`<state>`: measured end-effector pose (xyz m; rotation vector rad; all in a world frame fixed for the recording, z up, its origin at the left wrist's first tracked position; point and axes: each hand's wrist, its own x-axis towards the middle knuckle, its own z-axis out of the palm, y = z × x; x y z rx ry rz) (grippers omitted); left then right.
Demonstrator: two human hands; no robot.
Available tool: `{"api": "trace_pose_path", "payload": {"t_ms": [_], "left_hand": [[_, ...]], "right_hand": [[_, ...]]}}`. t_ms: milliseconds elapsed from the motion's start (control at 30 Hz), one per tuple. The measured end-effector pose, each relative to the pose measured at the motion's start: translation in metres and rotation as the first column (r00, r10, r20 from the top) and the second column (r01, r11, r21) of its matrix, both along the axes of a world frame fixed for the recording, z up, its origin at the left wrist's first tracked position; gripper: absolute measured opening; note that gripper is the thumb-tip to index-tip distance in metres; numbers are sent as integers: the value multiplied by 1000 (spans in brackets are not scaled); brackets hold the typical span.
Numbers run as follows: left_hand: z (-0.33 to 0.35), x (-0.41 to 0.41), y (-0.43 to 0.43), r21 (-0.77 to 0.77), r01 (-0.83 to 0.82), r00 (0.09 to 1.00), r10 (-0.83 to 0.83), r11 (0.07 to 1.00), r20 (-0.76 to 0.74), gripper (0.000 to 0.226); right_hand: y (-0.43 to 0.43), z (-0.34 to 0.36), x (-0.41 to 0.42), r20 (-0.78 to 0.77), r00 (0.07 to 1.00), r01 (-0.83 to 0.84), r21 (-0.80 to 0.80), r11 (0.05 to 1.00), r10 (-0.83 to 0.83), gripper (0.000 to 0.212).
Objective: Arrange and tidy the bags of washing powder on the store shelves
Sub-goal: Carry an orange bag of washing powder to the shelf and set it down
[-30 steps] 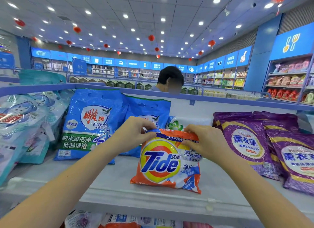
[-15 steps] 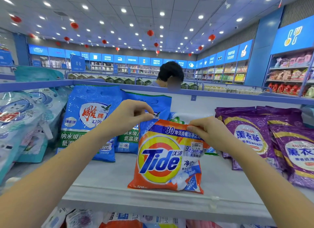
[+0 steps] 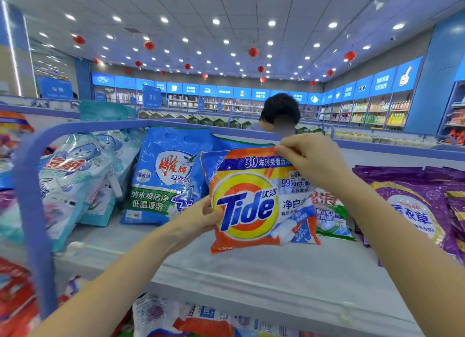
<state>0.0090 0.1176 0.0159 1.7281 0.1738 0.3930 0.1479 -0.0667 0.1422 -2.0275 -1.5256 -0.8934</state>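
In the head view, the Tide bag [image 3: 251, 206] is held upright over the front middle of the shelf [image 3: 251, 268]. It sits between the blue bag [image 3: 163, 175] on its left and the purple bags [image 3: 412, 206] on its right, and a green-and-white bag [image 3: 332, 216] is partly hidden behind it. The grip of the left hand [image 3: 198, 218] is closed on the bag's left edge, with the thumb on the front. The grip of the right hand [image 3: 312, 160] is pinched on the top right corner. Whether the bottom edge rests on the shelf cannot be told.

A soft, powder-filled bag is likely to slump or tip forward off the open front edge if it is released before being leaned against the row behind. The pinch on the thin top seam could also slip under the weight.

The shelf is pale and smooth and is bordered by a blue rail [image 3: 32, 211]. Pale bags [image 3: 68, 175] are leaned untidily at the far left, and more bags are seen on the level below. Beyond lie a shop with blue signboards, stocked wall shelving, ceiling spotlights and red lanterns [image 3: 253, 52]. A person [image 3: 279, 110] is seen behind the unit.
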Motion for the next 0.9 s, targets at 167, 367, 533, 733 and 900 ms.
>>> {"api": "trace_pose_path", "payload": {"t_ms": [167,367,533,733,900], "left_hand": [[1,-20,-18,-36,-252,953,254,967,165,102],[3,-87,-40,-29,-428,897,429,903,105,35],[-5,-154,-37,-32,-544,830,544,838,123,85],[-7,-250,-34,-104,-728,666,735,678,130,45],[-24,-336,-10,-214,-822,503,849,527,161,94]], "right_hand": [[11,12,-9,-62,988,-137,93,986,143,36],[37,-4,-20,288,938,-241,148,959,191,44],[82,-26,-61,259,885,-443,216,870,387,43],[145,-34,-151,320,822,-549,232,803,470,48],[201,-51,-250,219,811,-585,297,754,543,43]]}}
